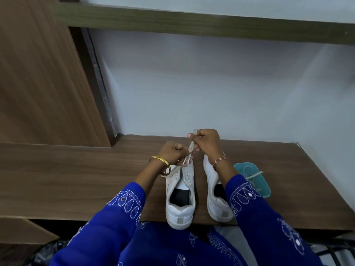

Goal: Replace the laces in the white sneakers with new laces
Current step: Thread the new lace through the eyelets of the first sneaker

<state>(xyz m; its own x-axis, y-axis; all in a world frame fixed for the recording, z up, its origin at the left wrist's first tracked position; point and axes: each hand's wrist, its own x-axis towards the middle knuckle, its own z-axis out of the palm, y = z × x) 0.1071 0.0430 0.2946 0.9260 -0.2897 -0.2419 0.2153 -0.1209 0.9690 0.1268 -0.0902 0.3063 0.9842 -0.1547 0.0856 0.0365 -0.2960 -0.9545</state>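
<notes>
While hands [189, 148] pinch lace [189, 150], sneaker [180, 198] heels overhang desk [76, 179] edge (slightly)

The right sneaker [215, 191] is half under the right forearm, toe hidden behind the right hand [206, 140]. The teal tray [265, 187] is partly covered by the sleeve, contents too blurry to make out.

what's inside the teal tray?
A pale lace lies in the teal tray, one end trailing over its right rim. The right sleeve covers the tray's near-left part.

Home room: wooden desk [76, 179], wardrobe panel [38, 73], wall shelf [192, 24].
</notes>
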